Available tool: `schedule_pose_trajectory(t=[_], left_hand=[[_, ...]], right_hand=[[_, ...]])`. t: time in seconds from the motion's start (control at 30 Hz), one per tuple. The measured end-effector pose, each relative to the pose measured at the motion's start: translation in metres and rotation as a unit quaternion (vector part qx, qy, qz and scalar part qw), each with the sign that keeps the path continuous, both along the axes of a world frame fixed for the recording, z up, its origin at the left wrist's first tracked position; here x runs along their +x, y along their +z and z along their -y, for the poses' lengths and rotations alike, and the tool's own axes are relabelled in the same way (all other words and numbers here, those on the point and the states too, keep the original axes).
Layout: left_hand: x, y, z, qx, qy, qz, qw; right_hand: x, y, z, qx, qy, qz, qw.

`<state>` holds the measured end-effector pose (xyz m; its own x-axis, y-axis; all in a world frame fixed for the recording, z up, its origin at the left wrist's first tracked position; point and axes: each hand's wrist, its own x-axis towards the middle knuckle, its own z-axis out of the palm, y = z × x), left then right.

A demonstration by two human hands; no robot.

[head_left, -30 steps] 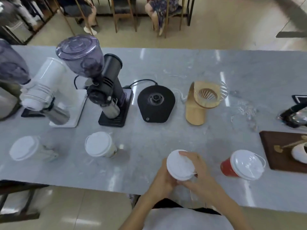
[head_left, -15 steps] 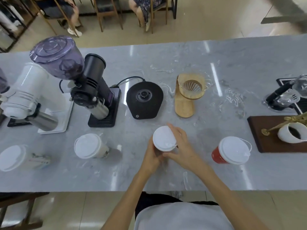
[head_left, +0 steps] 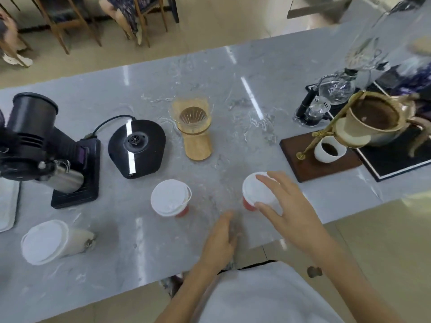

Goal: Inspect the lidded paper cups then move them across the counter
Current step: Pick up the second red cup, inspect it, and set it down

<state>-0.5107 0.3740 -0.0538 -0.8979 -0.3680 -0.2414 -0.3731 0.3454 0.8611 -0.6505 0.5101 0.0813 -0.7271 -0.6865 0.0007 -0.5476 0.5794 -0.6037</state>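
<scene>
White plastic lid under the right hand: fingers spread over the top of the right red cup, thumb at the near rim, index at the far rim. Cannot tell whether the grip has closed or only rests. Left hand lies flat and empty on the marble counter, just left of that cup. Second red lidded cup stands apart to the left; a white lidded cup is near the left end.

Risk: lifting by the lid alone could pop it off or tip the cup. The wooden tray with its filled white coffee cup sits close on the right.

Change: half a second ago both hands held one cup; now it is set down and the right has moved on to the other.
</scene>
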Motion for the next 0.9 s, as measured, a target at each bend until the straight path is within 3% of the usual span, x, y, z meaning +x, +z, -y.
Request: schedule_pose_trajectory(t=[0.1, 0.2, 0.33, 0.47, 0.53, 0.63, 0.73, 0.9], left_hand=[[-0.058, 0.007, -0.008, 0.160, -0.013, -0.082, 0.984], [-0.083, 0.012, -0.006, 0.256, 0.015, -0.076, 0.963], [-0.096, 0.018, 0.004, 0.237, -0.014, -0.047, 0.970], [-0.104, 0.059, 0.028, 0.248, -0.020, -0.085, 0.965], [-0.110, 0.094, 0.049, 0.354, 0.004, -0.102, 0.930], [-0.124, 0.163, 0.075, 0.556, -0.020, -0.145, 0.818], [-0.141, 0.241, 0.093, 0.582, -0.084, -0.192, 0.786], [-0.152, 0.365, 0.118, 0.616, -0.165, -0.274, 0.720]], right_hand=[[-0.018, -0.015, 0.016, 0.121, -0.004, 0.114, 0.986], [-0.016, -0.033, 0.033, 0.145, -0.021, 0.082, 0.986], [-0.021, -0.026, 0.042, 0.139, -0.049, 0.040, 0.988], [-0.058, 0.042, 0.054, 0.099, 0.028, 0.014, 0.995], [-0.079, 0.096, 0.062, 0.072, 0.088, -0.001, 0.994], [-0.109, 0.192, 0.077, 0.060, 0.191, 0.003, 0.980], [-0.124, 0.293, 0.097, 0.054, 0.296, -0.012, 0.954], [-0.132, 0.427, 0.129, -0.001, 0.378, -0.085, 0.922]])
